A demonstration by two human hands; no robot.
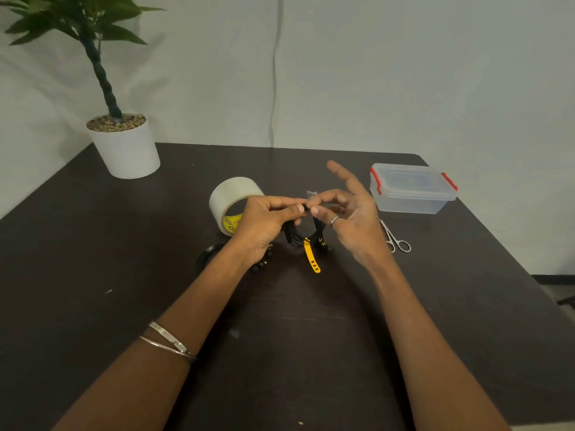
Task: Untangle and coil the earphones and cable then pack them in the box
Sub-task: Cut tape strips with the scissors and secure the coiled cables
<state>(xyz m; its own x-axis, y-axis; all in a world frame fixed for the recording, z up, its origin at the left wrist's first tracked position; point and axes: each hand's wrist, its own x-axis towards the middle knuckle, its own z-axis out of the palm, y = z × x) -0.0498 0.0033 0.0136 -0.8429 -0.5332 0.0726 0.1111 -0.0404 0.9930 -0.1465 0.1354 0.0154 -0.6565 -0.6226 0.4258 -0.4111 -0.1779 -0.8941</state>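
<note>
- Up close, the left hand [267, 219] pinches the top of a black cable [292, 234] bundle, lifted just above the surface [124, 275]; its grip is curled round the strands.
- Opposite, the right hand [351, 213] pinches a small clear piece of tape [311, 195] against the same bundle with thumb and bent fingers, while its forefinger points up and away.
- Below the hands the cable hangs in loops, with a yellow strap [311, 256] dangling from it down to the surface.
- Partly hidden under the left wrist lies more black wire, likely the earphones [261, 265], with another dark coil just to their left; I cannot tell how they join.
- Risks, as I judge them: the tape could fold onto itself or stick to a fingertip rather than the cable; if the left pinch slackens, the loops could spring open and tangle again.
- Just behind the left hand stands a tape roll [231, 200] on its edge.
- Scissors [395, 237] lie just beside the right hand, and beyond them sits the box [410, 189], clear with red clips, lid on; it must be opened before packing.
- At the far left corner of the dark surface stands a potted plant [124, 144]; pale walls close the room behind.
</note>
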